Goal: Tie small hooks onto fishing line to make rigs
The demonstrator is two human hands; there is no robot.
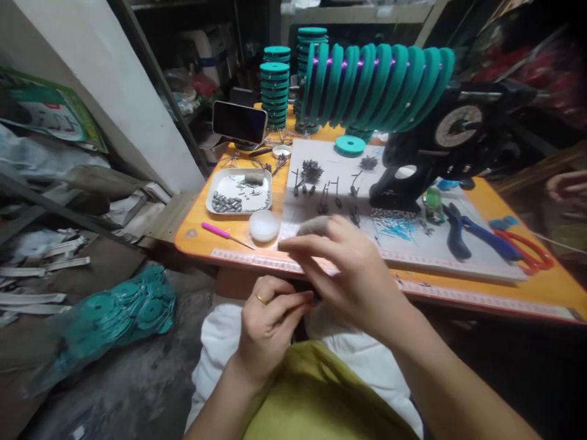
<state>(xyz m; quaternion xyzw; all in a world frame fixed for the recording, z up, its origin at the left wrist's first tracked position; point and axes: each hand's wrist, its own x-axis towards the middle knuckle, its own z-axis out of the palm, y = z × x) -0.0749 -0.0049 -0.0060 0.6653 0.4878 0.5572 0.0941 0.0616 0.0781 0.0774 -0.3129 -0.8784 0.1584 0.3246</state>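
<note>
Just past the table's front edge, above my lap, my left hand [271,318] is closed in a pinch, a gold ring on one finger. Whatever lies between its fingertips is too small and dark to make out. My right hand [351,266] hovers above and to the right, over the table edge, its fingers apart and no held object visible. A grey finger sleeve [315,226] covers one of its fingers. Closest to it is a round white lid-like dish [263,227]. Small dark metal parts [323,198] lie on the grey board [298,211] beyond.
A white tray [215,183] holds small metal pieces. A pink-handled tool [215,230] lies beside it. Teal spools [376,85] hang over the board beside a black machine [408,153]. Blue-handled pliers [488,237] lie right, and a phone [239,122] stands at the back.
</note>
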